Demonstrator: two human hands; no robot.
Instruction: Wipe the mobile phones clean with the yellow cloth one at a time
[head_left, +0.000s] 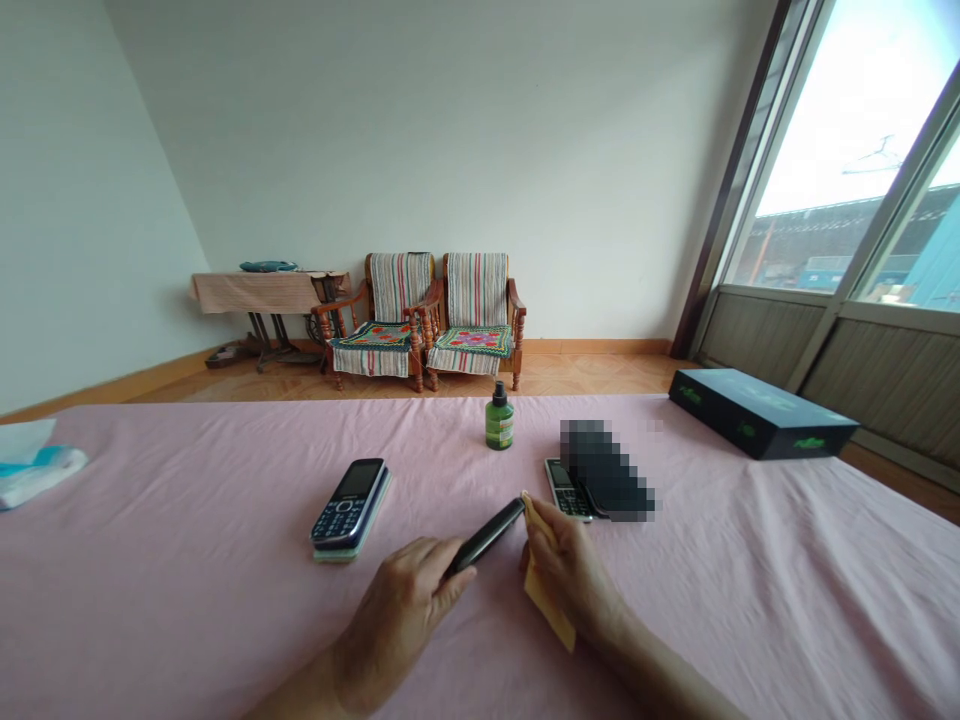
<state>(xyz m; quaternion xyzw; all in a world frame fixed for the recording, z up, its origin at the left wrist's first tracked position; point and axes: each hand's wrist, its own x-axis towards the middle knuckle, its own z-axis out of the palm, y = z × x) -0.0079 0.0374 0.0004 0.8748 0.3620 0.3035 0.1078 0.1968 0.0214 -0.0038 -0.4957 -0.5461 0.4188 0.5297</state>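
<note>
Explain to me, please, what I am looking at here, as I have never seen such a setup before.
Certainly. There is no machine: these are a person's two bare hands, seen in one picture from a camera worn on the head, looking forward and down.

The left hand holds a slim dark object, seen mostly edge-on. The right hand holds a yellow cloth at its far end.

On the pink cover lie a keypad phone stacked on something pale, a second phone partly under a blurred dark item, a green bottle, a black box and, far left, a soft pack.
</note>
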